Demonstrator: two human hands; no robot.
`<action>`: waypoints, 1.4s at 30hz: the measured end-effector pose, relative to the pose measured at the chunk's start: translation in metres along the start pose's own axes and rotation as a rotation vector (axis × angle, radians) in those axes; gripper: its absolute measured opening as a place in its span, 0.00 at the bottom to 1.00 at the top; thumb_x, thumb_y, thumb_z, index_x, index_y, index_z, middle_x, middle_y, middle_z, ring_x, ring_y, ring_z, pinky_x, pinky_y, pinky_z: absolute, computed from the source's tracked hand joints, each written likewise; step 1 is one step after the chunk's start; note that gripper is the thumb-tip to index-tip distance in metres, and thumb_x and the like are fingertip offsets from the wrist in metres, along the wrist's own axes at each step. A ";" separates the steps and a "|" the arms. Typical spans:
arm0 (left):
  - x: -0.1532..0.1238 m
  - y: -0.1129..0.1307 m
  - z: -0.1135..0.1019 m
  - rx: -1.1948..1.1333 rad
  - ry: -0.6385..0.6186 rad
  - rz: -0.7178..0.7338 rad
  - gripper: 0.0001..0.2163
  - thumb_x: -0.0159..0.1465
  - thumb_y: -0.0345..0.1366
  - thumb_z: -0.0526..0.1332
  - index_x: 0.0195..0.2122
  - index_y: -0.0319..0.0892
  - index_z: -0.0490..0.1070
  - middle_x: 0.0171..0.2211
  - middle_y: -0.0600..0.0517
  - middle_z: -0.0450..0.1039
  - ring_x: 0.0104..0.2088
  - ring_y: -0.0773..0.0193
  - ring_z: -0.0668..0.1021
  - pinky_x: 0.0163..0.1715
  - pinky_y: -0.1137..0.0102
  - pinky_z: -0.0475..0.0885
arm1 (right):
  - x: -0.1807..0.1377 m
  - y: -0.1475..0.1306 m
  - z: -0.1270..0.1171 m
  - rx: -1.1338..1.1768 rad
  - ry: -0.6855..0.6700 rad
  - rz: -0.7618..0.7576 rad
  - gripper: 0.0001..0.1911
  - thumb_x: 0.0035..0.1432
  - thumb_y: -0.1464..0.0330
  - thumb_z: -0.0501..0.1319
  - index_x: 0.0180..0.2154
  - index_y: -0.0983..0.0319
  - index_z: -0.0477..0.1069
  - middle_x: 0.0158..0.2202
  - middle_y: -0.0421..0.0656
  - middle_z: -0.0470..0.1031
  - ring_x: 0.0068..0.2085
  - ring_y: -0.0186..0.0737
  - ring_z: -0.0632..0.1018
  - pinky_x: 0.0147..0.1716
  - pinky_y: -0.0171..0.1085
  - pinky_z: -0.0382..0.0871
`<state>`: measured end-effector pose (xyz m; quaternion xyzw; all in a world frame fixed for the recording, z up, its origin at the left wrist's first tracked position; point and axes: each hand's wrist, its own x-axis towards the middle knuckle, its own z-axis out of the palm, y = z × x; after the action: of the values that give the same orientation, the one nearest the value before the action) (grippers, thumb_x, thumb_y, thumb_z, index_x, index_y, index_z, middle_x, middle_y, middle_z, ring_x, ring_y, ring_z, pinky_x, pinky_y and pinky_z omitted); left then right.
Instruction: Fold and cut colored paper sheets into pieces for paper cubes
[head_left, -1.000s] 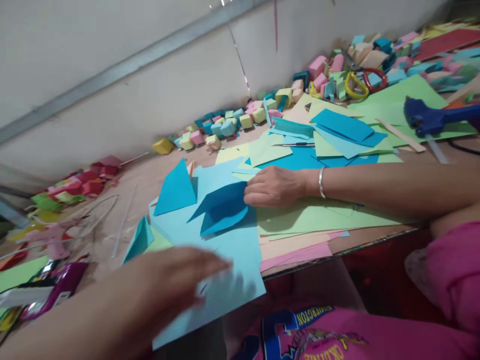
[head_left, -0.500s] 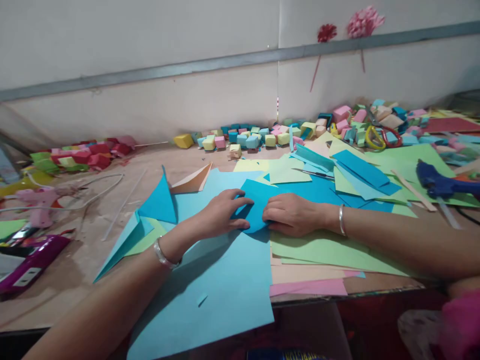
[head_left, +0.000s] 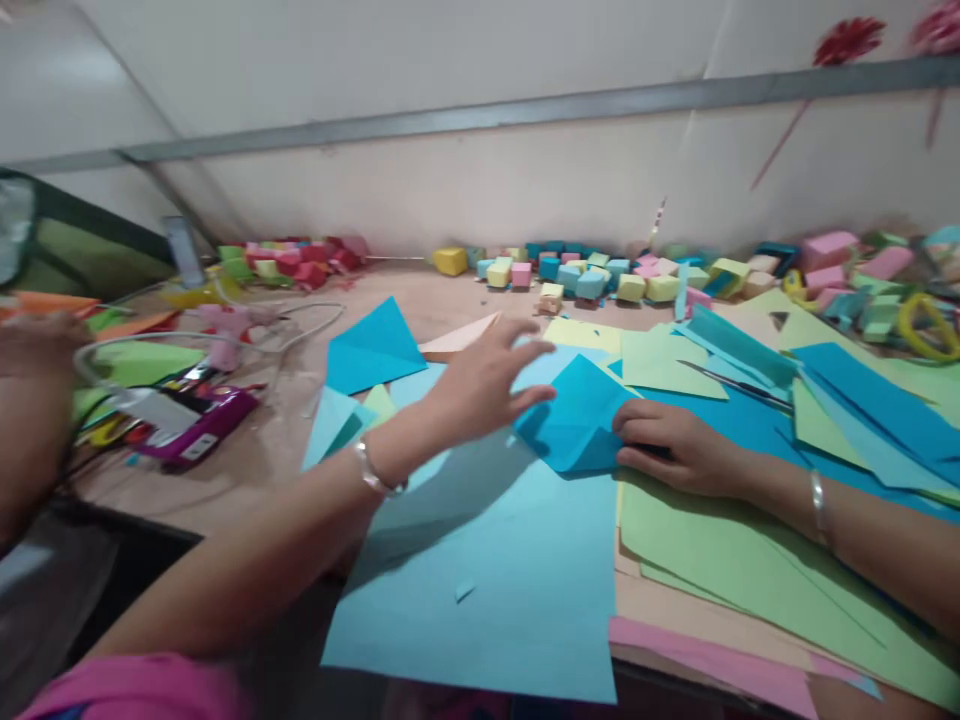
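A folded blue sheet of paper rests on a large light-blue sheet, its lower edge turned up. My right hand grips the right corner of the folded paper, with fingers curled and thumb hidden. Off to its left, my left hand is raised with fingers spread, holding nothing. Behind my left hand lie another creased blue paper and a folded peach paper. Green sheets spread beneath my right forearm.
Several small paper cubes line the wall. A black pen sits among cut papers at right; yellow-handled scissors are beyond. At left are a purple power strip, a pink glue gun and another person's hand.
My left hand has come off the blue paper and spread its fingers. My right hand stays at the paper's right side. The view has swung left, bringing another person's arm into sight.
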<state>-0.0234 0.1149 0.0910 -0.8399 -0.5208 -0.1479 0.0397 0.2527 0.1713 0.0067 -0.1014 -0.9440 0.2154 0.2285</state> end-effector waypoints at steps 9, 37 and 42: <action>-0.099 -0.143 -0.060 0.341 -0.254 -0.597 0.32 0.72 0.51 0.40 0.63 0.24 0.53 0.64 0.34 0.58 0.64 0.46 0.59 0.62 0.53 0.54 | -0.001 0.002 0.001 -0.006 -0.018 0.002 0.12 0.67 0.64 0.54 0.31 0.60 0.67 0.34 0.47 0.71 0.35 0.39 0.71 0.35 0.38 0.66; 0.057 -0.042 0.076 0.134 -0.364 -0.023 0.25 0.71 0.46 0.42 0.66 0.45 0.55 0.69 0.41 0.51 0.68 0.41 0.51 0.59 0.36 0.45 | 0.007 0.004 0.001 -0.058 0.017 -0.045 0.16 0.67 0.60 0.52 0.29 0.61 0.65 0.30 0.43 0.66 0.32 0.36 0.67 0.34 0.35 0.62; 0.098 -0.035 0.094 0.046 -0.334 0.123 0.21 0.70 0.45 0.49 0.63 0.54 0.61 0.68 0.52 0.54 0.69 0.48 0.51 0.63 0.42 0.42 | 0.006 0.004 0.000 -0.057 0.046 -0.110 0.15 0.66 0.61 0.54 0.29 0.62 0.66 0.31 0.45 0.68 0.32 0.36 0.68 0.33 0.35 0.63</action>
<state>0.0057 0.2358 0.0267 -0.8819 -0.4709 0.0083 -0.0194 0.2477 0.1771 0.0072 -0.0609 -0.9483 0.1733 0.2587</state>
